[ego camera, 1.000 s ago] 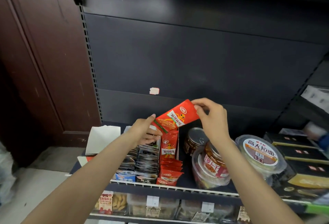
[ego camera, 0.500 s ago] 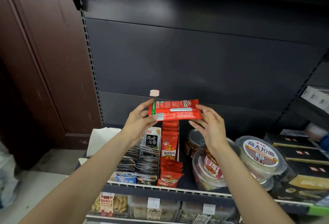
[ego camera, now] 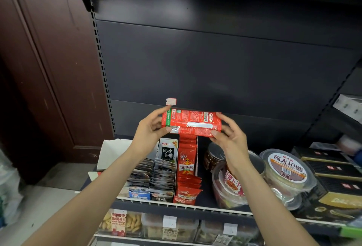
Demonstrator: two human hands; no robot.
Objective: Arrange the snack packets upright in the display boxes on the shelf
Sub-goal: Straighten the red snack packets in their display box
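red packets (ego camera: pixel 193 122) held level above red display box (ego camera: pixel 187 164) for squaring | left hand (ego camera: pixel 148 131) fingers pinching one end | right hand (ego camera: pixel 228 136) fingers gripping the other | upright insertion judged next

Glossy red foil packet (ego camera: pixel 193 123), matt dark metal shelf (ego camera: pixel 195 209), clear plastic tubs (ego camera: pixel 290 179)

We take the display box (ego camera: pixel 187 169) on the shelf (ego camera: pixel 195 209) as landmark. Above it, packet stack (ego camera: pixel 193 122) held level between left hand (ego camera: pixel 148 132) and right hand (ego camera: pixel 230 140). Left of it, seaweed packets (ego camera: pixel 156 173). Right of it, jar (ego camera: pixel 212 156), then tubs (ego camera: pixel 284 175). In it, upright packets (ego camera: pixel 187 160).
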